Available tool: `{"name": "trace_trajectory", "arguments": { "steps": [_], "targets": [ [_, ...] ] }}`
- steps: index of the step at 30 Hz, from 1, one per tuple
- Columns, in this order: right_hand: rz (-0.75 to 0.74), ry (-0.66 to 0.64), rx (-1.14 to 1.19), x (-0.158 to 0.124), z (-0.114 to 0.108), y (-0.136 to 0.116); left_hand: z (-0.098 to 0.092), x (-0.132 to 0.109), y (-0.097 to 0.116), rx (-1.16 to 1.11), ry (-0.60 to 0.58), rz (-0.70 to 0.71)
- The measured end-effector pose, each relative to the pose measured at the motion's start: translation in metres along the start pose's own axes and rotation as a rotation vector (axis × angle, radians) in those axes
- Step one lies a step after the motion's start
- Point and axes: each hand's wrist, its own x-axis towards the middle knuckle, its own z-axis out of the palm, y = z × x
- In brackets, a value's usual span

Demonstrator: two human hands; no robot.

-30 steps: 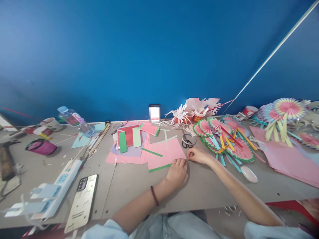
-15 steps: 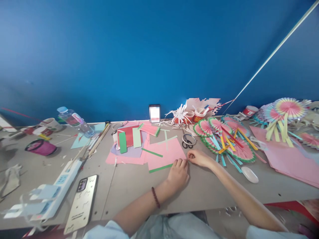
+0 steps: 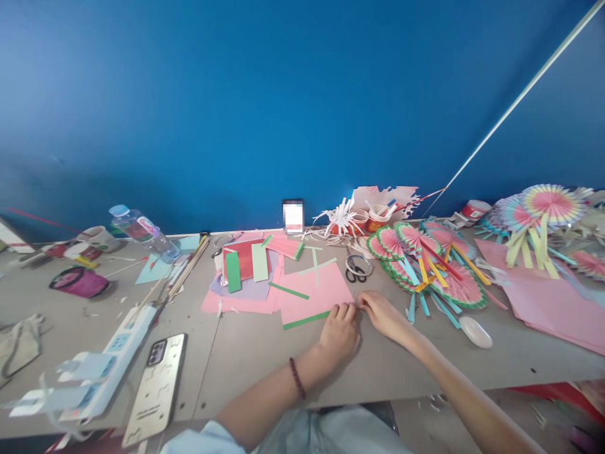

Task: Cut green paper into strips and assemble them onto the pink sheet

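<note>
A pink paper sheet (image 3: 328, 291) lay between the table's (image 3: 255, 359) far and near edges, green strip (image 3: 302, 321) along its near side. The left hand (image 3: 339, 331), fingers curled, seemingly steadied it; the right hand (image 3: 382, 312) pinched beside the corner. Whether either gripped anything, I couldn't tell.

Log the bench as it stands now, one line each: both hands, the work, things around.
Left hand: resting at the pink sheet's near right corner
Right hand: beside that corner; grip too small to tell
Edge strip: green, along the sheet's near edge
Scissors: beyond the hands
Fans: bunched, right of the scissors
Phone: face down, left of both hands
Power strip: left of the phone
</note>
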Motion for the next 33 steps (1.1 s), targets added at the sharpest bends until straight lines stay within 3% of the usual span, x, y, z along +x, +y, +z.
{"name": "trace_trajectory", "arguments": {
  "steps": [6,11,19,28,33],
  "targets": [
    [0.222,0.104,0.231,-0.009,-0.011,0.011,-0.005,-0.006,-0.009,-0.126,0.008,-0.016],
    [0.265,0.146,0.394,-0.003,-0.014,0.019,-0.007,-0.006,-0.017,-0.205,0.012,-0.013],
    [0.173,0.174,0.522,0.034,-0.015,0.007,0.0,-0.003,-0.022,-0.21,0.086,0.036],
    [0.103,0.027,0.611,0.08,0.005,-0.019,0.012,0.004,-0.03,-0.258,0.146,0.063],
    [0.04,0.095,0.429,0.124,0.017,-0.022,0.015,0.011,-0.035,-0.301,0.196,0.046]
  ]
}}
